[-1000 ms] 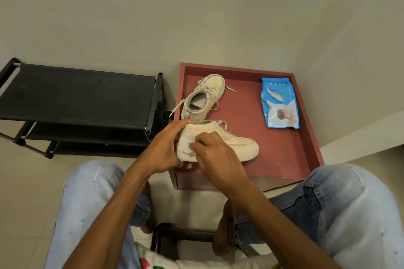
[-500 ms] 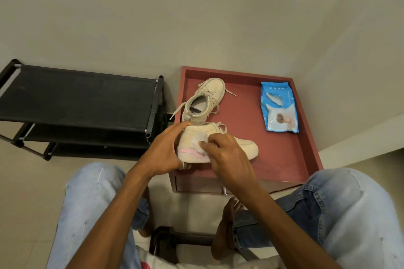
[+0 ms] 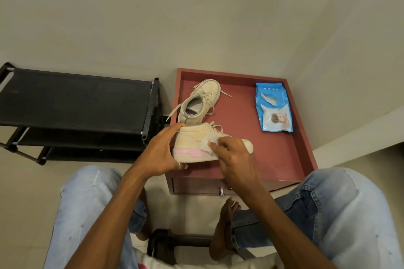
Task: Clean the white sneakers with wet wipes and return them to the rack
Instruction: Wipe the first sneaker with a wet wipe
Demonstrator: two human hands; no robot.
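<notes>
here, left hand (image 3: 157,155) grips the near sneaker (image 3: 190,140) by its heel — right hand (image 3: 236,162) pinches a wet wipe (image 3: 207,142) against its side.

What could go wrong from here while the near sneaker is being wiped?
1. The near sneaker sits by the red table's front edge. If the left hand on its heel loosens, a hard stroke of the wet wipe in the right hand might push it off.
2. The far sneaker lies right behind. A bump could shift it, its lace already overhanging the side.
</notes>
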